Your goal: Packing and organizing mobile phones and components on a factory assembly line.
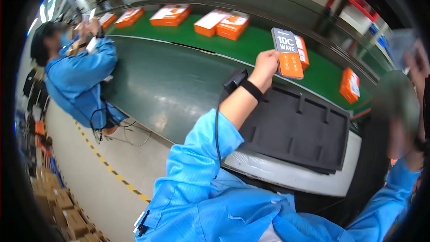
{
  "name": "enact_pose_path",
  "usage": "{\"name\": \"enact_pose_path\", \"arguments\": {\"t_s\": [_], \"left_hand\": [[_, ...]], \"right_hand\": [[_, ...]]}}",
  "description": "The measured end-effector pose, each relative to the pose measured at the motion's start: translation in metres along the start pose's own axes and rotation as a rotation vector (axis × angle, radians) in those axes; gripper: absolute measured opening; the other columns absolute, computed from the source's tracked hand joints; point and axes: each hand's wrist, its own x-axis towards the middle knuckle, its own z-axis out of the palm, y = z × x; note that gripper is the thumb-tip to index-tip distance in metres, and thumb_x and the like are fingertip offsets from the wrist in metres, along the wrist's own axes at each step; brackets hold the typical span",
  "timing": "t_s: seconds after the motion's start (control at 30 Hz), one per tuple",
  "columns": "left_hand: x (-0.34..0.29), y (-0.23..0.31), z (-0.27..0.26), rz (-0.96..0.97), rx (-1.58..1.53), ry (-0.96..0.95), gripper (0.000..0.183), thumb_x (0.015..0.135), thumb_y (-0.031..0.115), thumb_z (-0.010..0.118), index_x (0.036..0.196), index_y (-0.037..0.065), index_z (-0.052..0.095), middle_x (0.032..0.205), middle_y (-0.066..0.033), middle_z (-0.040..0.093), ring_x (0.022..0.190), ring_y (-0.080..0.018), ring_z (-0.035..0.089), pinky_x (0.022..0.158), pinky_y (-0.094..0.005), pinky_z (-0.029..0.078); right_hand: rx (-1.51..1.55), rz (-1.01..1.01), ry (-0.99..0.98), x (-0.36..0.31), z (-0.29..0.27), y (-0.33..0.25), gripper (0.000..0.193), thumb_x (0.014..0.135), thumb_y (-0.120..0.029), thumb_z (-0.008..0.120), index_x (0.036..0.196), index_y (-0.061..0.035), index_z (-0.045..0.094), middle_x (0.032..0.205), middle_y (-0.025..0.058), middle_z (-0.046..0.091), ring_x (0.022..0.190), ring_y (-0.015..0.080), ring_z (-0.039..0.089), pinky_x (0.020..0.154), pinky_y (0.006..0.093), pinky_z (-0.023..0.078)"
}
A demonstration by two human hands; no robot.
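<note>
My left hand (267, 65) is closed on the left edge of a smartphone (290, 65), its front covered by a grey and orange printed film. The phone is held up over the green conveyor belt (257, 45), partly hiding an orange and white box (302, 51) behind it. At the far right rim is my raised right hand (417, 65), smeared, with its fingers unclear. Beside it shows a pale grey-blue thing (400, 44) too blurred to name. Below my left wrist lies a black compartment tray (295, 127) on a white surface (351, 166).
Several orange and white boxes (170, 15) stand along the belt, one (350, 85) to the right. A co-worker (83, 71) in blue sits at the left. A cable (217, 130) hangs along my left forearm. Brown cartons (74, 222) are stacked at lower left.
</note>
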Motion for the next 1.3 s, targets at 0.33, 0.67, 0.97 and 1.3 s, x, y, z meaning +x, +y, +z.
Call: {"name": "enact_pose_path", "arguments": {"t_s": [0.33, 0.67, 0.97, 1.3], "left_hand": [[0.178, 0.099, -0.252, 0.141, 0.347, 0.282, 0.03, 0.095, 0.006, 0.045, 0.118, -0.004, 0.062, 0.106, -0.0127, 0.069, 0.094, -0.0189, 0.067, 0.085, -0.0317, 0.053], [0.319, 0.059, -0.341, 0.049, 1.025, 0.419, 0.033, 0.087, 0.023, 0.049, 0.104, 0.006, 0.073, 0.105, -0.016, 0.07, 0.1, -0.0266, 0.066, 0.084, -0.0344, 0.05], [0.295, 0.013, -0.293, 0.801, 1.705, 0.437, 0.05, 0.093, 0.048, 0.049, 0.096, 0.005, 0.074, 0.105, -0.0205, 0.068, 0.107, -0.0376, 0.06, 0.097, -0.0436, 0.046], [0.227, -0.04, -0.18, 0.469, 1.785, -0.071, 0.067, 0.082, 0.047, 0.059, 0.137, 0.009, 0.051, 0.143, -0.0156, 0.047, 0.137, -0.0343, 0.037, 0.112, -0.0515, 0.026]], "right_hand": [[0.683, -0.108, -0.187, -0.103, 0.298, -0.075, 0.017, 0.073, -0.013, 0.076, 0.079, -0.002, 0.065, 0.077, 0.0123, 0.064, 0.07, 0.029, 0.06, 0.065, 0.035, 0.046], [0.772, -0.126, -0.3, -0.083, 0.324, -0.08, 0.012, 0.069, -0.01, 0.077, 0.076, -0.0093, 0.068, 0.075, 0.0027, 0.067, 0.07, 0.0217, 0.063, 0.067, 0.0333, 0.046], [0.748, -0.14, -0.303, -0.066, 0.335, -0.094, 0.011, 0.072, -0.012, 0.077, 0.079, -0.0094, 0.068, 0.076, 0.0016, 0.068, 0.07, 0.02, 0.064, 0.066, 0.0313, 0.047], [0.768, -0.155, -0.285, -0.061, 0.338, -0.109, 0.012, 0.074, -0.013, 0.076, 0.079, -0.0058, 0.067, 0.076, 0.0052, 0.067, 0.07, 0.0231, 0.063, 0.065, 0.0331, 0.047]]}}
